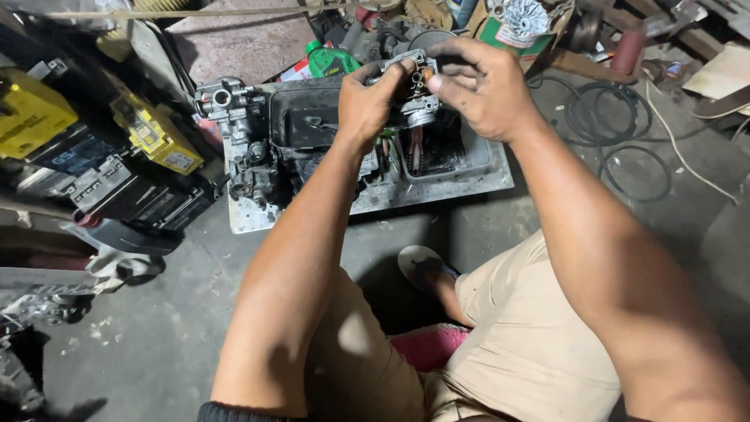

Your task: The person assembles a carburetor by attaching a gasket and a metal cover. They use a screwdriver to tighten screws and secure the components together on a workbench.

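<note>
We see both of our hands raised together at about twelve o'clock, above a metal tray (pixel 469 184) on the concrete floor (pixel 156 328). Between them sits a small grimy metal engine part (pixel 418 87), likely a carburettor body, held clear of the tray. Our left hand (pixel 367 101) grips it from the nine o'clock side, fingers curled around it with the thumb pressing on top. Our right hand (pixel 484 86) closes on it from the three o'clock side, fingertips bent over its upper edge; we cannot tell whether they pinch some smaller piece on it.

On the tray lie a black plastic tub (pixel 301 125) directly under our left hand and a second carburettor-like casting (pixel 230 105) at its ten o'clock corner. A green bottle (pixel 332 61) stands just past the tray at eleven o'clock. At nine o'clock, dark batteries with yellow tops (pixel 152 133) are stacked. At two o'clock, black coiled cable (pixel 617 133) lies on the floor. Towards six o'clock we see our beige shorts (pixel 531 344) and one foot in a sandal (pixel 422 266).
</note>
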